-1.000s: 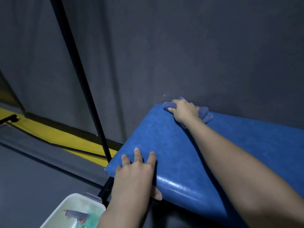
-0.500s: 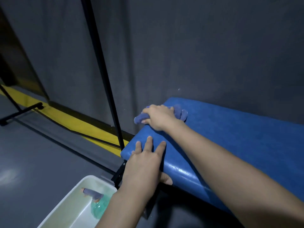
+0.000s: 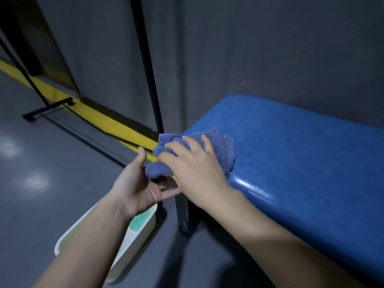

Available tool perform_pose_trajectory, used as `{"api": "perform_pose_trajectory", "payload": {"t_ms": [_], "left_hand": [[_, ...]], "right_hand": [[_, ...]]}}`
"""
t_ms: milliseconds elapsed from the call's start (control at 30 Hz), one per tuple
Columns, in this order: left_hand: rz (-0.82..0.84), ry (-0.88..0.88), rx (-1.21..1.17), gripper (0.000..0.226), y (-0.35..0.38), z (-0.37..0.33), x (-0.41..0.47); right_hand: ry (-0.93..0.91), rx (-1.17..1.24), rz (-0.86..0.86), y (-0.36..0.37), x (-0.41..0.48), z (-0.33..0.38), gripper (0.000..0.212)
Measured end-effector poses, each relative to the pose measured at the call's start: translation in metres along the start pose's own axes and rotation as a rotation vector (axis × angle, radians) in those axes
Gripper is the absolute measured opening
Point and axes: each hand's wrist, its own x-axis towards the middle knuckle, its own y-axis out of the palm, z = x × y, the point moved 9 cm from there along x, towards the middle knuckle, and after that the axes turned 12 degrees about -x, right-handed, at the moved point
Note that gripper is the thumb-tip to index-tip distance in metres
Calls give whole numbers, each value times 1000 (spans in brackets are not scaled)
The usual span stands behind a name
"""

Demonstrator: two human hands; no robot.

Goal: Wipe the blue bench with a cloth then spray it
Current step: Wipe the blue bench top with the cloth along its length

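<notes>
The blue bench (image 3: 301, 163) is seen running along a dark grey wall (image 3: 270, 48), with its padded top shining along the near edge; the cloth (image 3: 220, 146), a bunched blue-violet towel, is laid over the bench's left end, part of it on the padding and part hanging past the end. The right hand (image 3: 193, 163) is pressed palm-down on the cloth at that end; its fingers are spread and nearly straight across the fabric, and its thumb is hidden behind the cloth. The left hand (image 3: 137, 183) is held just off the bench's left end, palm turned up and cupped under the overhanging cloth; its fingers are relaxed and parted, the thumb is raised, and nothing is pinched by it.

A dark bench leg (image 3: 184, 213) is seen under the left end; a white tub (image 3: 133, 242) is set on the grey floor (image 3: 52, 183) just left of that leg, and in it a green translucent object (image 3: 138, 222), possibly a bottle, is largely covered by the left forearm. A black pole (image 3: 147, 65) is stood upright against the wall just left of the bench; a yellow stripe (image 3: 99, 119) is laid along the floor further left of the bench.
</notes>
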Motion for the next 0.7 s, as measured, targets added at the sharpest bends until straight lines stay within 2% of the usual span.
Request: {"api": "perform_pose_trajectory", "payload": {"t_ms": [133,300,400,500,533,600,667,700], "left_hand": [[77,6,100,77,6,-5,1],[136,37,263,68,13,-11,-5],[152,101,376,54,12,-17,-9],[146,106,407,28,-6,-7,-12],[158,107,380,23,-17,-1,-11],[127,165,384,17,-47,10,-7],[44,215,465,31,-83,25,0],[16,209,497,30,-99,35,5]], "right_hand": [[-6,66,19,-2,-1,-3,32],[-8,66,17,-4,-2,-2,35],[-89,86,-9,-5,-12,11,35],[-163,130,-55,5,-33,35,36],[-192,204,-14,15,-45,43,39],[-214,505,136,41,-74,52,50],[-8,870,124,68,-105,42,43],[237,998,68,92,-125,23,33]]}}
